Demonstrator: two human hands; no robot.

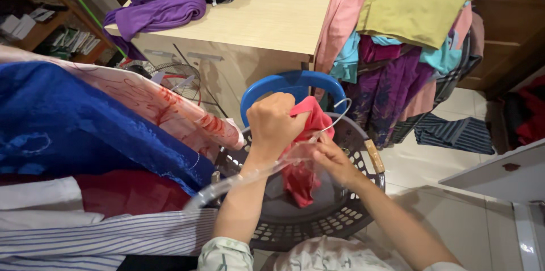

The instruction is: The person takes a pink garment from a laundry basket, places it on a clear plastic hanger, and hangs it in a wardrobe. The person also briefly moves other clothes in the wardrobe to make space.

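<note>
A: Pink-red garment (304, 152), where is it?
B: Hanging over the dark grey perforated laundry basket (335, 214), bunched up, top part caught in the left hand (274, 123), lower part dangling into the basket.
A: Left hand grip?
B: Fist curled tight around the top of the cloth, knuckles up. Right hand (335, 160) sits just below and right of it, fingers pinching the clear plastic hanger (255, 171) where it meets the cloth.
A: Hanger position?
B: Runs diagonally, lower left to upper right, wire hook (342, 106) poking out beyond the fist. Whether the garment is actually on it, can't tell.
A: Surroundings?
B: Blue plastic chair back (292, 83) right behind the basket. Blue embroidered fabric (74, 123) and striped cloth (102, 237) piled at left. Wooden table (272, 15) up top with a purple garment (159, 13) on it. Clothes heaped at right, a yellow-green one (414, 1) on top. Striped dark cloth (454, 132) on the tile floor.
</note>
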